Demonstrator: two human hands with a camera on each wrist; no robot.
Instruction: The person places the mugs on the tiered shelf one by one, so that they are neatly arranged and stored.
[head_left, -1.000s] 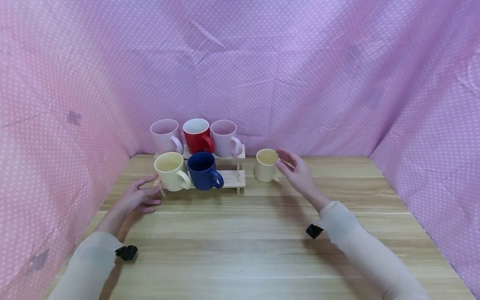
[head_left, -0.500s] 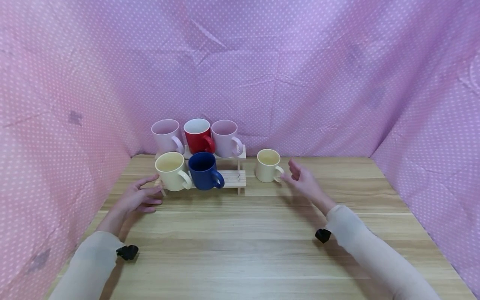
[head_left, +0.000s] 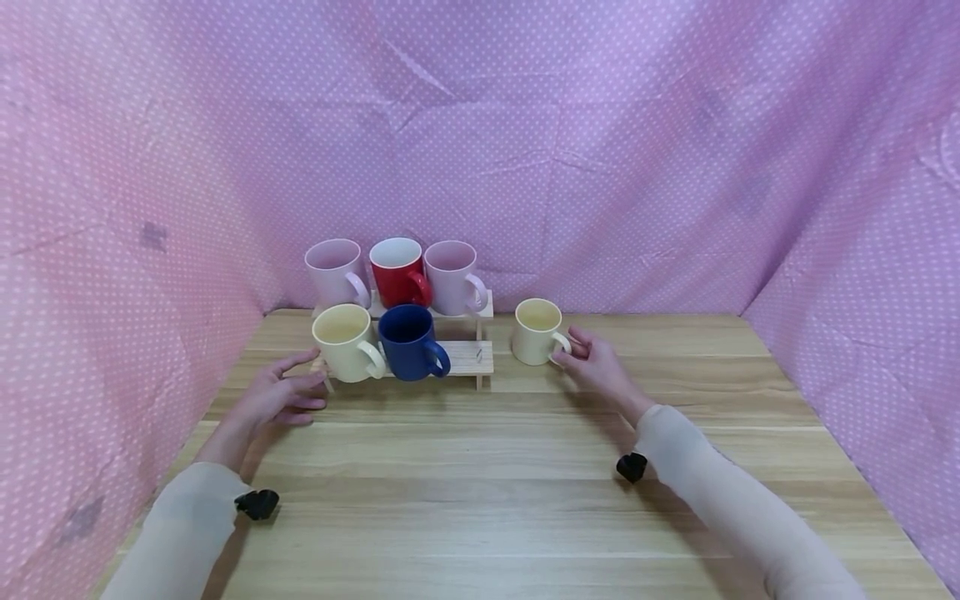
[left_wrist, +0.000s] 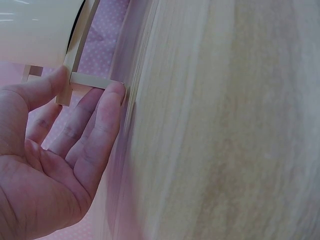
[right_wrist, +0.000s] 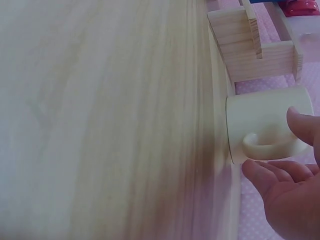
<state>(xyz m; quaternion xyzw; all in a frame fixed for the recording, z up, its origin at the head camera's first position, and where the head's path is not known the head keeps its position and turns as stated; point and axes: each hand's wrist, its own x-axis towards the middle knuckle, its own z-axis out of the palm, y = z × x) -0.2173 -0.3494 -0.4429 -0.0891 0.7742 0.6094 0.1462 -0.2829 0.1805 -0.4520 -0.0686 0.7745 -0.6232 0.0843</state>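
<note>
In the head view, my left hand [head_left: 273, 396] is at the left end of a two-tier wooden rack [head_left: 472, 357]. The left wrist view shows that thumb and fingers [left_wrist: 107, 112] holding the end of the rack's lower board and its leg. To the rack's right, a cream mug [head_left: 534, 337] stands upright on the table. My right hand [head_left: 600, 371] is at its handle [right_wrist: 267, 151], thumb on one side and fingers on the other, not curled round it. Whether a fingertip touches the handle is hard to tell.
On the upper shelf stand a red mug [head_left: 397, 279] with two pink mugs [head_left: 333, 279] beside it. A second cream mug [head_left: 342, 350] and a blue mug [head_left: 408, 350] share the lower shelf. Pink dotted cloth [head_left: 600, 167] surrounds the wooden table [head_left: 465, 492].
My right hand drew back rightward from the cream mug's rim, then came in again at its handle. The mug's handle shows more fully now. My left hand stays at the rack.
</note>
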